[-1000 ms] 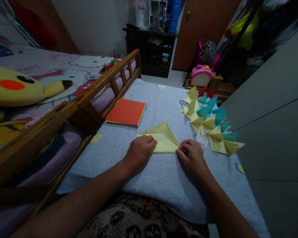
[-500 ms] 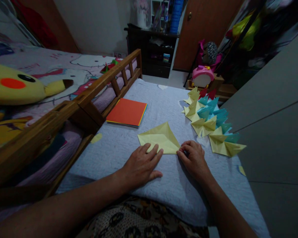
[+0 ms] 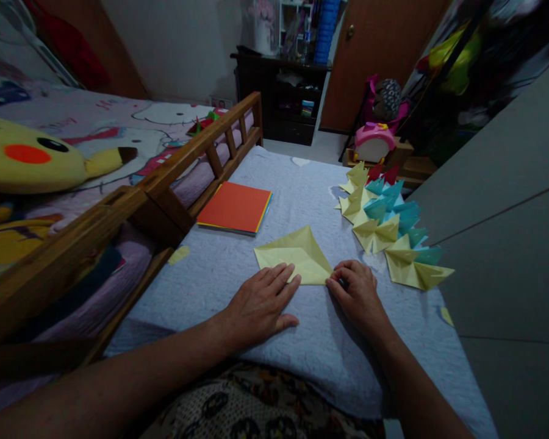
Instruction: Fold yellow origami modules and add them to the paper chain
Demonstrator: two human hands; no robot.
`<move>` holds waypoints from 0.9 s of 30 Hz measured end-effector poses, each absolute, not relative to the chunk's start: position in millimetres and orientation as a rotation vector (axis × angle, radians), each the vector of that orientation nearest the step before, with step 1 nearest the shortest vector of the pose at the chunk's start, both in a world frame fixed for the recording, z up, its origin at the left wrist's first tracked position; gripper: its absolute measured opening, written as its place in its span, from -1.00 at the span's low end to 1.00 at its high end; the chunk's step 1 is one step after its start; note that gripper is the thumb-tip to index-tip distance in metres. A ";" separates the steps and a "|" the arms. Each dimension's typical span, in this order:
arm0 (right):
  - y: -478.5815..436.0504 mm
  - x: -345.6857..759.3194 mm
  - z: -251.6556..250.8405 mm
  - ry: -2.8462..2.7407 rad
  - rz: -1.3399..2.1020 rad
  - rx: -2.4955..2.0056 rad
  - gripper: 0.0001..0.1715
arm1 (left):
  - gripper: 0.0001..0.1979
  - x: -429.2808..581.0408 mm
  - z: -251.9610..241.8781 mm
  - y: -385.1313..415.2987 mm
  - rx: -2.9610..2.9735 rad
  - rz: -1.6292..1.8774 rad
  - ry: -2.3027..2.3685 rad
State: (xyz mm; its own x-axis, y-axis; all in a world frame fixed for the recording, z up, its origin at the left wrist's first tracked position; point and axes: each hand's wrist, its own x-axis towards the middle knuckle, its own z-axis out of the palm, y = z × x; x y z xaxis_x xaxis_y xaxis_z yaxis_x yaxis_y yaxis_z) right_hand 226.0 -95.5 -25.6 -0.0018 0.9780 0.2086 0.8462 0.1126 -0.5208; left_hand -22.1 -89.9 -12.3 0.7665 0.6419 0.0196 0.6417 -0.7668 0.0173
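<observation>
A sheet of yellow origami paper (image 3: pixel 297 250), creased and partly folded, lies in front of me on the cloth-covered surface. My left hand (image 3: pixel 263 305) rests flat over its lower left edge, fingers stretched out and thumb apart. At the paper's right corner, the thumb and index finger of my right hand (image 3: pixel 355 292) pinch the tip. Several folded yellow paper pieces (image 3: pixel 414 262) stand to the right of that hand, with folded teal paper pieces (image 3: pixel 388 204) beside them. Beyond my left hand lies a stack of coloured paper (image 3: pixel 235 207) with an orange-red sheet on top.
A wooden bed rail (image 3: pixel 165 177) runs along the left, with a yellow plush toy (image 3: pixel 32 155) on the bed behind it. Grey cabinet panels (image 3: pixel 507 244) border the right side. A dark cabinet (image 3: pixel 279 97) and a pink toy (image 3: pixel 374 141) stand beyond the far edge.
The fingers of my left hand have drawn closer together on the paper's lower edge. My right hand keeps its pinch at the corner, and the paper stays in place.
</observation>
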 end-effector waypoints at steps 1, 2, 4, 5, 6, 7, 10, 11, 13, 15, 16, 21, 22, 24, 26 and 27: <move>-95.4 226.0 -25.7 -1.881 0.336 -1.769 -0.88 | -0.22 -21.9 -12.6 -90.1 2.940 0.037 1.069; -95.3 226.0 -25.6 -1.879 0.339 -1.772 -0.88 | -0.22 -21.7 -12.8 -90.3 2.936 0.036 1.070; -95.0 226.0 -25.3 -1.877 0.348 -1.776 -0.88 | -0.22 -21.6 -13.5 -90.5 2.929 0.035 1.071; -94.9 226.0 -25.1 -1.876 0.355 -1.777 -0.89 | -0.21 -21.6 -13.8 -90.6 2.926 0.031 1.072; -94.9 226.0 -24.8 -1.875 0.362 -1.777 -0.89 | -0.21 -21.5 -14.2 -90.6 2.924 0.027 1.075; -94.9 225.9 -24.5 -1.874 0.370 -1.777 -0.89 | -0.20 -21.5 -14.5 -90.7 2.923 0.024 1.078; -95.1 225.9 -23.8 -1.871 0.386 -1.778 -0.90 | -0.20 -21.3 -15.5 -91.5 2.924 0.020 1.090; -95.1 225.8 -23.6 -1.871 0.387 -1.781 -0.90 | -0.19 -21.3 -15.8 -91.8 2.927 0.022 1.090; -95.2 225.7 -23.4 -1.872 0.387 -1.787 -0.89 | -0.18 -21.7 -16.3 -92.6 2.930 0.025 1.086; -95.0 225.6 -23.2 -1.875 0.390 -1.793 -0.90 | -0.18 -22.2 -16.4 -93.2 2.930 0.037 1.082; -94.8 225.5 -23.0 -1.876 0.392 -1.798 -0.90 | -0.18 -22.4 -16.4 -93.4 2.929 0.041 1.081; -94.7 224.2 -21.9 -1.872 0.385 -1.809 -0.89 | -0.18 -21.9 -15.3 -94.3 2.920 0.027 1.099; -94.8 223.9 -21.6 -1.871 0.380 -1.806 -0.89 | -0.18 -21.4 -15.3 -94.6 2.920 0.027 1.101; -95.1 223.2 -21.3 -1.871 0.374 -1.800 -0.88 | -0.18 -20.1 -15.5 -95.5 2.918 0.030 1.114; -95.3 222.8 -21.1 -1.875 0.376 -1.798 -0.87 | -0.17 -18.9 -16.0 -96.5 2.913 0.024 1.144; -95.4 222.8 -21.0 -1.876 0.378 -1.799 -0.87 | -0.17 -18.3 -16.1 -96.9 2.911 0.018 1.157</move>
State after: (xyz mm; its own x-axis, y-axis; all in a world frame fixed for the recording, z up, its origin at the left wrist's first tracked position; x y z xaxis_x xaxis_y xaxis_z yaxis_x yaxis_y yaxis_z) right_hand 222.8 -95.4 -21.0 0.0070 0.9858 0.1675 0.8441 0.0839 -0.5295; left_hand -18.3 -96.9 -16.1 0.7271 0.6865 0.0074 0.6864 -0.7271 0.0126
